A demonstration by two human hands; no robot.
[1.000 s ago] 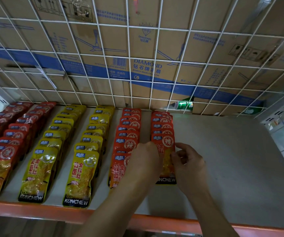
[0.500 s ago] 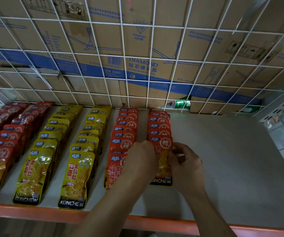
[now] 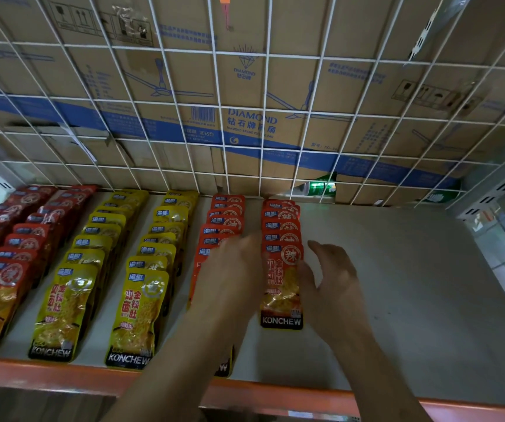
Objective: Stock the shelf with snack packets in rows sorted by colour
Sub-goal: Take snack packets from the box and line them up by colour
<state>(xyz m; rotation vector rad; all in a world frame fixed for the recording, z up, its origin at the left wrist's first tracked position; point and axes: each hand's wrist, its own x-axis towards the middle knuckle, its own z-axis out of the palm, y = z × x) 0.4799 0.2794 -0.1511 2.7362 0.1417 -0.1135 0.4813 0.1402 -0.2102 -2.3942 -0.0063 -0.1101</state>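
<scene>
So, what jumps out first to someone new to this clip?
Colour-sorted packet rows cover the left half of the shelf: dark red rows, yellow rows, orange-red rows. At centre, the left hand and right hand flank the front orange-red packet. Cardboard boxes stand behind a wire grid.

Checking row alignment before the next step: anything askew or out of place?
The rightmost orange row ends short: its front packet sits further back from the shelf lip than the fronts of the yellow rows. A green container lies behind the wire mesh, among the cartons.
</scene>
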